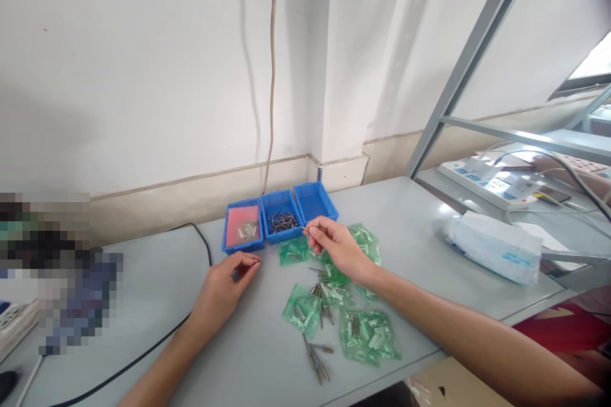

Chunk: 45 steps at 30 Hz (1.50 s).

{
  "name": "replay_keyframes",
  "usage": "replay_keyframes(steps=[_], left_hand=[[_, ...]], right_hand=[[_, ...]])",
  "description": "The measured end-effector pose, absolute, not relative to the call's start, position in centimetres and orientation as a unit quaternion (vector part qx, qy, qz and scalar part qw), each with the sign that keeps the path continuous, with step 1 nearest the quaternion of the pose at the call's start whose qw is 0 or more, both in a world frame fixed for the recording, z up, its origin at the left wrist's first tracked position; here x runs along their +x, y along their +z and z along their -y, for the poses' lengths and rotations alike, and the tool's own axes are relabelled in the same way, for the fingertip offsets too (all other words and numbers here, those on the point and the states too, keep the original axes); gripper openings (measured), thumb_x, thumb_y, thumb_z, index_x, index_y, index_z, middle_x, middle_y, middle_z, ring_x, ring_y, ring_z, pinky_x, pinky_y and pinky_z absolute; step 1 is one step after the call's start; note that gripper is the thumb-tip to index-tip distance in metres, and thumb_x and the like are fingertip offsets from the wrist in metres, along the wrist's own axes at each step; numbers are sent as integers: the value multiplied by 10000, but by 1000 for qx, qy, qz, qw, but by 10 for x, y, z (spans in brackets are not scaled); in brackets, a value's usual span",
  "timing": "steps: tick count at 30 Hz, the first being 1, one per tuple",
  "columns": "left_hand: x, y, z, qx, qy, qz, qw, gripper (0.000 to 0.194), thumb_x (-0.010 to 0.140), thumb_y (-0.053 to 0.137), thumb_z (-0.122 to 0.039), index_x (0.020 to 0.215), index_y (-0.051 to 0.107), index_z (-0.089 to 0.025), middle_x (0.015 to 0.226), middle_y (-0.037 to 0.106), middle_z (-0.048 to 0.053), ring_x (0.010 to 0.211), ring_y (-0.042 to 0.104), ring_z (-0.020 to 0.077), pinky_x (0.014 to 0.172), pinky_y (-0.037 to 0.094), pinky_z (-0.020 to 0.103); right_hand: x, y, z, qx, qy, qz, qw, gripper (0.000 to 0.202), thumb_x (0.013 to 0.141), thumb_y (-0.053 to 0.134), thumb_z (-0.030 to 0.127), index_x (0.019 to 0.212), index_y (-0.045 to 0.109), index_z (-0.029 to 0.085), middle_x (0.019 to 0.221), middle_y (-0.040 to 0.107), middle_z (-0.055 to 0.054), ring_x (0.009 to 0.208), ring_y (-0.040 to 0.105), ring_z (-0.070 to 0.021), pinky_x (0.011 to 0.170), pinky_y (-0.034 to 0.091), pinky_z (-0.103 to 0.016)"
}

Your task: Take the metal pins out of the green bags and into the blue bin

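My right hand (334, 243) pinches a small thin metal pin (305, 229) between thumb and fingertips, just in front of the middle blue bin (277, 203). That bin holds a heap of dark metal pins (283, 222). My left hand (229, 281) is near the left blue bin (242, 247), its thumb and fingers pressed together; anything between them is too small to make out. Pink lining (235, 221) and a clear bag of pale pieces (248, 229) lie in the left bin. Under and below my right hand are several green plastic bags (371, 337) of small parts.
The right blue bin (316, 201) stands beside the others against the wall. Loose metal pieces with brass-coloured ends (316, 359) lie near the front edge. A black cable (143, 350) crosses the left side. A white soft pack (494, 247) and a power strip (484, 183) are at right.
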<state>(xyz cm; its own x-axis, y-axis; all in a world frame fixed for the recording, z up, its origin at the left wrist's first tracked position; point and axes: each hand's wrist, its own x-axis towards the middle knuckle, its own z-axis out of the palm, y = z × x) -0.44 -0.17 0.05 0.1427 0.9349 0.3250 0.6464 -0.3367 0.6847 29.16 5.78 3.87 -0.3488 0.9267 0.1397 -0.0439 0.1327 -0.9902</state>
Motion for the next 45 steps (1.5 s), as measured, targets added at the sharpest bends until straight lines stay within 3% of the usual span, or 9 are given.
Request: replay_keyframes(steps=[8,18,25,33,38,45], left_hand=[[-5,0,3,747,361,-532,169,233,1056,597,-434,992,729,-254,974,758,-5,843,689,166,767,551,270],[-4,3,2,759,357,-526,143,237,1065,586,-439,1064,763,-283,1058,786,-6,920,732,178,804,583,278],[-5,3,4,752,348,-546,120,268,1068,560,-473,1138,768,-319,1119,811,-22,985,762,204,881,599,312],[-7,2,4,736,345,-570,119,290,1076,538,-506,1145,758,-331,1088,800,-11,885,727,200,808,581,313],[-4,6,5,753,360,-539,112,285,1085,536,-473,1083,761,-299,1183,746,33,926,700,195,707,549,278],[-3,8,5,766,353,-524,118,267,1093,529,-443,1076,738,-279,1084,700,33,841,650,168,665,498,262]], right_hand=[[291,42,-57,-369,541,618,436,322,1030,609,493,889,634,205,825,628,-4,671,549,-137,661,441,-294],[294,44,-55,-359,541,645,403,316,1015,627,470,1159,750,217,950,700,-40,697,645,-158,732,500,-331],[293,42,-59,-384,545,614,423,265,1035,563,427,1017,698,200,882,625,-9,664,592,-136,646,436,-291],[293,43,-58,-375,565,595,432,306,1019,616,461,1170,669,201,856,657,2,638,599,-125,623,439,-279],[292,43,-57,-375,566,577,454,347,1005,644,534,973,672,190,792,639,9,590,561,-112,583,420,-269],[293,40,-58,-375,550,583,465,297,909,787,500,972,709,221,916,696,-13,612,591,-124,590,453,-285]])
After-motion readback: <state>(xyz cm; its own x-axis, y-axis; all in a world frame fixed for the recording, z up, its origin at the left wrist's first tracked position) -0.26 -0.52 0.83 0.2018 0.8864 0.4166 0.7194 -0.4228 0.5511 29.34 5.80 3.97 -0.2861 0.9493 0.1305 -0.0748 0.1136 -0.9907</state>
